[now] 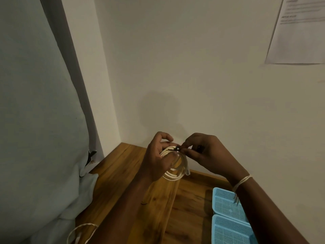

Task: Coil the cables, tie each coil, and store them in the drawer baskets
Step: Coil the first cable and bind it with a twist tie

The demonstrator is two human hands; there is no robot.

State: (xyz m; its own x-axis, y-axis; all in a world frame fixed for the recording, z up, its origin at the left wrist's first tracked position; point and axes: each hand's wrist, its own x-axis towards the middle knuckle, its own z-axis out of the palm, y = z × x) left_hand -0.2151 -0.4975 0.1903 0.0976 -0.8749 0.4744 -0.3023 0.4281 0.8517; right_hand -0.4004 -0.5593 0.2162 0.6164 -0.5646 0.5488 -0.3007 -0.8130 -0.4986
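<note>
My left hand (159, 155) grips a coil of white cable (173, 175), held up above the wooden surface. A thin dark tie (173, 147) crosses the top of the coil. My right hand (202, 152) pinches one end of that tie between thumb and fingertips, right beside the left hand. The coil's lower loops and one cable end hang below my left palm. Two light blue mesh baskets (226, 206) (230, 231) sit at the lower right, partly hidden by my right forearm.
A wooden top (123, 169) runs into the corner of pale walls. Another white cable (82, 229) loops at the bottom left beside a pale cloth (44, 138). A printed sheet (299, 32) hangs on the right wall. A string band circles my right wrist (241, 182).
</note>
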